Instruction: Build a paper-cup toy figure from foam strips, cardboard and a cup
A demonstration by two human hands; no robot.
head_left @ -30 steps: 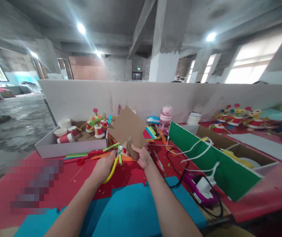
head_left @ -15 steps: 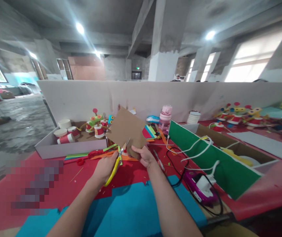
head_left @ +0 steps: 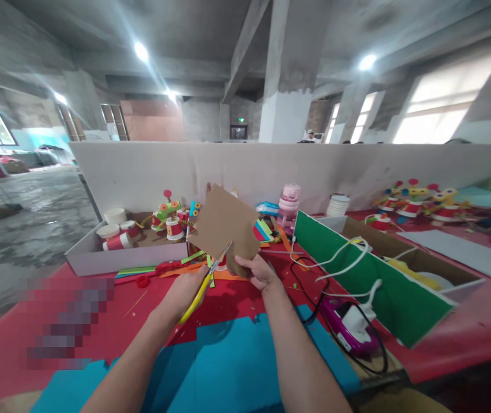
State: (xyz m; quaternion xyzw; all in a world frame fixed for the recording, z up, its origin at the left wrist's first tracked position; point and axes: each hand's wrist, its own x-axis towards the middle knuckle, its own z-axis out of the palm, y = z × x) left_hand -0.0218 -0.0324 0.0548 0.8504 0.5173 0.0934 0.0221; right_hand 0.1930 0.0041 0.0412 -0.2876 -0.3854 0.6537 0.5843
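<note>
My left hand (head_left: 184, 292) is closed on yellow-handled scissors (head_left: 205, 283), whose blades point up at the lower edge of a brown cardboard sheet (head_left: 225, 225). My right hand (head_left: 260, 271) grips that sheet by its bottom corner and holds it tilted above the red table (head_left: 99, 321). The blades touch the cardboard's edge, slightly apart. Blue foam sheets (head_left: 232, 367) lie on the table under my forearms.
A shallow white box (head_left: 120, 252) with paper cups and craft figures sits back left. A green-sided carton (head_left: 374, 287), white cable and a purple glue gun (head_left: 349, 330) are at right. A pink bottle (head_left: 289, 206) and coloured strips stand behind. A grey partition runs across the back.
The cardboard and my right hand have shifted a little to the right and the scissor blades have moved further up into the sheet's lower edge.
</note>
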